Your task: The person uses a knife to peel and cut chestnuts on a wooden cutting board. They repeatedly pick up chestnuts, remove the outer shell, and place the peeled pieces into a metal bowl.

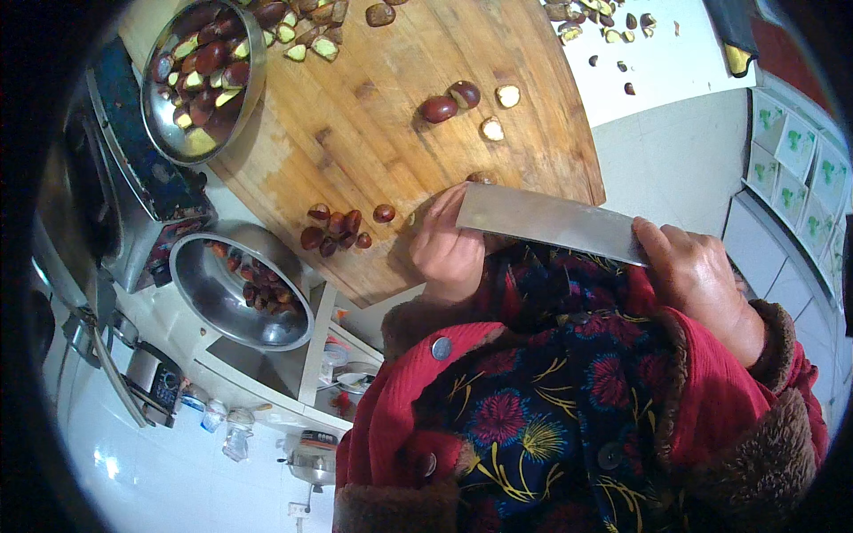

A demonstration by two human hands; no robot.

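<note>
My right hand [696,273] grips the handle end of a broad steel cleaver [550,220], its blade reaching left across the near edge of a wooden cutting board [373,133]. Beside the blade's far end is my left hand [448,243], fingers bent, some fingertips hidden behind the steel. A brown chestnut [481,177] shows just past the blade and those fingertips; whether the hand holds it I cannot tell. Further up the board lie a whole chestnut [438,109], another with a cut side [464,94] and two pale cut pieces [508,96]. Several small chestnuts [340,226] cluster to the left.
A steel bowl [256,126] of cut chestnuts stands on the board's left side. Below it, a steel basin [296,333] holds more brown chestnuts. Cut pieces [325,48] lie along the top, with scraps [630,36] on a white surface. A gas stove [143,180] stands left.
</note>
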